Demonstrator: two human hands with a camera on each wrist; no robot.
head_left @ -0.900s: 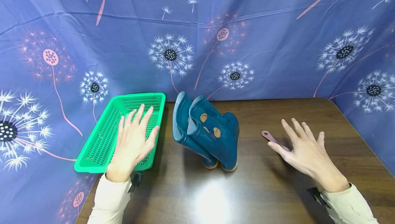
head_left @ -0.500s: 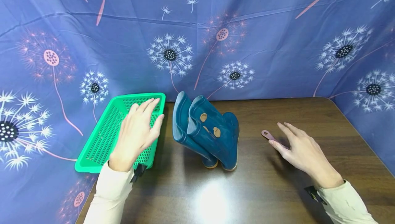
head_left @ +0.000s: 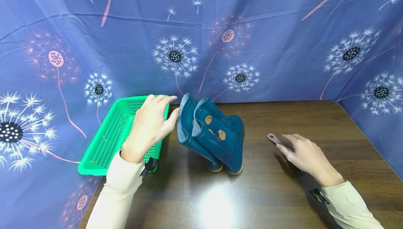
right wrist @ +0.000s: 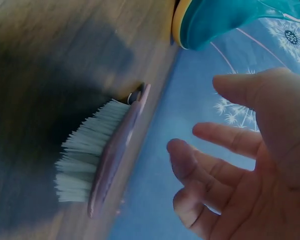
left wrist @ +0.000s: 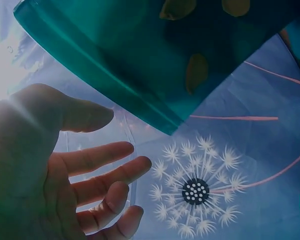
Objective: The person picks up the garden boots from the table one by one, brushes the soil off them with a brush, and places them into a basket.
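A pair of blue rubber boots with tan patches stands on the table, tops leaning left. My left hand hovers beside their upper rims, thumb and fingers apart. The left wrist view has a gap between that hand and the boot shaft. Over a scrub brush my right hand is held with loosely bent fingers. Only the brush's pinkish handle shows in the head view; the hand hides the rest. In the right wrist view the brush shows pale bristles, and the fingers do not touch it.
A green plastic basket with perforated walls sits at the left of the table, partly behind my left forearm. The brown wooden table ends at a blue curtain printed with dandelions, hanging behind and at both sides.
My left hand has moved right from over the basket to the boot tops. My right hand has shifted slightly left and lower toward the brush, its fingers bending more.
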